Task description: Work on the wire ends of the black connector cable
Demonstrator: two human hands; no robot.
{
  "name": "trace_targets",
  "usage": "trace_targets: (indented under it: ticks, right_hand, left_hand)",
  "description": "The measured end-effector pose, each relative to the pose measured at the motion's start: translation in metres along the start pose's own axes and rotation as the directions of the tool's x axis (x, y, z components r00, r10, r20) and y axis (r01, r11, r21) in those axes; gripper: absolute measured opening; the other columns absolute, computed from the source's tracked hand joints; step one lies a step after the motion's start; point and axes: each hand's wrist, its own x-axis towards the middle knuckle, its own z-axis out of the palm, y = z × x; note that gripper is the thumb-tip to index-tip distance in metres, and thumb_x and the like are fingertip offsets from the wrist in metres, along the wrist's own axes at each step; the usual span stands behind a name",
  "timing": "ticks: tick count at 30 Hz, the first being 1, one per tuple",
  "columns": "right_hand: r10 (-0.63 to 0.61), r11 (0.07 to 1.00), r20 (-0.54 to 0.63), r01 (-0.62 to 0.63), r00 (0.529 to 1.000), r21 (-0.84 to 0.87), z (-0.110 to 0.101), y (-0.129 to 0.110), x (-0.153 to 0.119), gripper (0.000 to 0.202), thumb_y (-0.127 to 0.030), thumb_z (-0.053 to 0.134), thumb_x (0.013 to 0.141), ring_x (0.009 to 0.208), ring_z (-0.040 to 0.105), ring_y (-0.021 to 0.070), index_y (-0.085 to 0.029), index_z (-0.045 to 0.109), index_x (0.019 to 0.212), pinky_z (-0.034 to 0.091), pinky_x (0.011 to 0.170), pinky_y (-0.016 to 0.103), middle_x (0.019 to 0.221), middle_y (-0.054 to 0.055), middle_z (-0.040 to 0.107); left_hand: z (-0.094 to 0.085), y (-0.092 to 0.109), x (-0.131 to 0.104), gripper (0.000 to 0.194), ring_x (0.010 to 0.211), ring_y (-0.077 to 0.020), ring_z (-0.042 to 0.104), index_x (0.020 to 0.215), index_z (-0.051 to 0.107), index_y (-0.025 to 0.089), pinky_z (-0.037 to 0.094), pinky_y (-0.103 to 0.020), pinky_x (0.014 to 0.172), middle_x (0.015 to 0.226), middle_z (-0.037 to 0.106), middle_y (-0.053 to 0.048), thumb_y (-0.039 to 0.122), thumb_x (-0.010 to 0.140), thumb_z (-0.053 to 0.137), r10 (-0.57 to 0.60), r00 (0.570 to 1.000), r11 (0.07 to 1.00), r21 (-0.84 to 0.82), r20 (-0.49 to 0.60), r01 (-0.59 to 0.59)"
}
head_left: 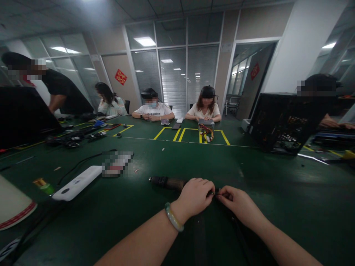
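Observation:
A dark, pen-shaped electric screwdriver (pixel 173 183) lies across the green table in front of me, its tip pointing left. My left hand (pixel 196 194) is closed around its rear end, with a bangle on the wrist. Just to the right, my right hand (pixel 234 201) pinches what looks like the plug of a black cable (pixel 235 221) close to the tool's end. A small metallic bit shows between the two hands. Whether the plug is in the tool is hidden by my fingers. The cable trails down toward the table's near edge.
To the left are a white power strip (pixel 79 183), a small green bottle (pixel 44 186) with a gold cap and a pale conical object (pixel 13 205). A black computer case (pixel 280 123) stands at right. Several people sit across the green table (pixel 155 229), one near a power supply (pixel 206 127) with coloured wires.

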Motion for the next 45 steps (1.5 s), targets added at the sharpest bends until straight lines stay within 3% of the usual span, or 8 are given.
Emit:
trace_targets:
  ticks: [9, 17, 22, 28, 45]
  right_hand:
    - [-0.004, 1.000, -0.002, 0.004, 1.000, -0.004, 0.0012, 0.0024, 0.0017, 0.018, -0.037, 0.055, 0.086, 0.071, 0.063, 0.0171, -0.023, 0.067, 0.088, 0.042, 0.059, 0.024, 0.082, 0.000, 0.070]
    - [-0.021, 0.999, 0.001, 0.021, 1.000, 0.035, 0.0034, 0.0073, 0.0042, 0.017, -0.035, 0.055, 0.087, 0.071, 0.064, 0.0166, -0.023, 0.067, 0.089, 0.042, 0.060, 0.023, 0.082, -0.001, 0.070]
    - [-0.012, 1.000, 0.004, 0.012, 1.000, 0.022, 0.0019, 0.0047, 0.0027, 0.017, -0.035, 0.055, 0.086, 0.070, 0.063, 0.0163, -0.023, 0.067, 0.088, 0.042, 0.059, 0.023, 0.082, 0.000, 0.070]
    - [-0.001, 1.000, 0.006, 0.001, 1.000, -0.001, 0.0005, 0.0023, 0.0010, 0.018, -0.036, 0.056, 0.086, 0.071, 0.063, 0.0173, -0.023, 0.067, 0.089, 0.043, 0.060, 0.024, 0.084, 0.000, 0.070]
    - [-0.015, 1.000, -0.024, 0.015, 1.000, -0.004, 0.0012, -0.0004, 0.0017, 0.017, -0.035, 0.056, 0.084, 0.069, 0.062, 0.0170, -0.023, 0.068, 0.085, 0.041, 0.059, 0.024, 0.080, 0.000, 0.070]
  left_hand:
    - [-0.0020, 0.0022, -0.0001, 0.013, 0.091, -0.0183, 0.057, 0.097, 0.055, 0.021, 0.041, -0.032, 0.082, 0.094, 0.062, 0.000, 0.028, 0.086, 0.060, -0.028, 1.000, 1.000, -0.005, -0.010, 0.028]
    - [-0.0002, 0.0008, 0.0004, 0.007, 0.091, -0.0176, 0.057, 0.093, 0.057, 0.021, 0.040, -0.032, 0.082, 0.095, 0.063, 0.000, 0.020, 0.086, 0.056, 0.007, 1.000, 1.000, -0.021, -0.005, -0.007]
    - [-0.0004, 0.0015, -0.0003, 0.016, 0.092, -0.0190, 0.057, 0.099, 0.055, 0.021, 0.040, -0.034, 0.084, 0.095, 0.062, -0.001, 0.026, 0.086, 0.059, -0.027, 1.000, 1.000, -0.002, -0.012, 0.027]
    - [-0.0012, 0.0013, 0.0002, 0.007, 0.092, -0.0174, 0.057, 0.095, 0.056, 0.021, 0.041, -0.032, 0.084, 0.095, 0.062, 0.000, 0.022, 0.087, 0.056, -0.013, 1.000, 1.000, -0.006, 0.001, 0.013]
    - [-0.0028, 0.0031, 0.0003, 0.011, 0.093, -0.0174, 0.056, 0.097, 0.056, 0.021, 0.041, -0.032, 0.084, 0.096, 0.062, 0.000, 0.027, 0.088, 0.058, -0.022, 1.000, 1.000, 0.022, 0.015, 0.022]
